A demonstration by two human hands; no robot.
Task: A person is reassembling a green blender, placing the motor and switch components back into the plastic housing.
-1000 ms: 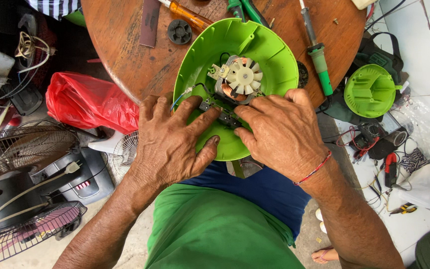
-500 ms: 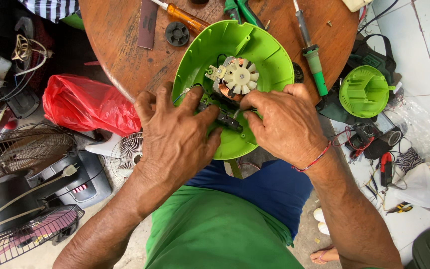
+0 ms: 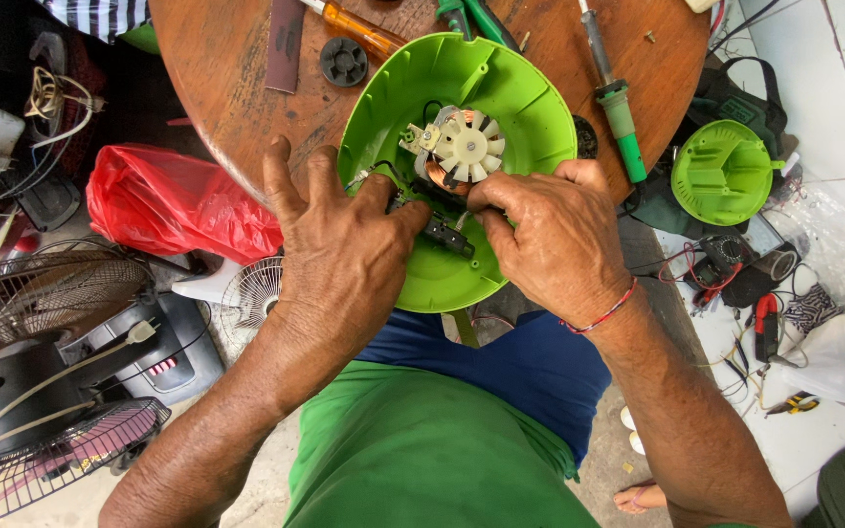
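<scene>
A red plastic bag [image 3: 173, 213] lies on the floor left of the round wooden worktop [image 3: 237, 88]. The left hand [image 3: 344, 256] pinches the black component [image 3: 445, 235] inside the green housing [image 3: 481, 78]. The right hand [image 3: 555, 235] grips its other end. The component's long axis runs between both hands, equally near each, just below the white fan motor [image 3: 466, 147].

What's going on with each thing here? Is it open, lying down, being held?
Green appliance housing: open, insides showing, tilted on the table edge.
Motor with white fan wheel: exposed inside the housing.
Left hand: on the housing, fingers at the black part.
Right hand: on the housing, fingers at the black part.
Black part: pinched between both hands.
Green-handled tool: lying on the table.
Orange-handled screwdriver: lying flat.
Green lid: lying off the table, apart.
Red bag: crumpled.
</scene>
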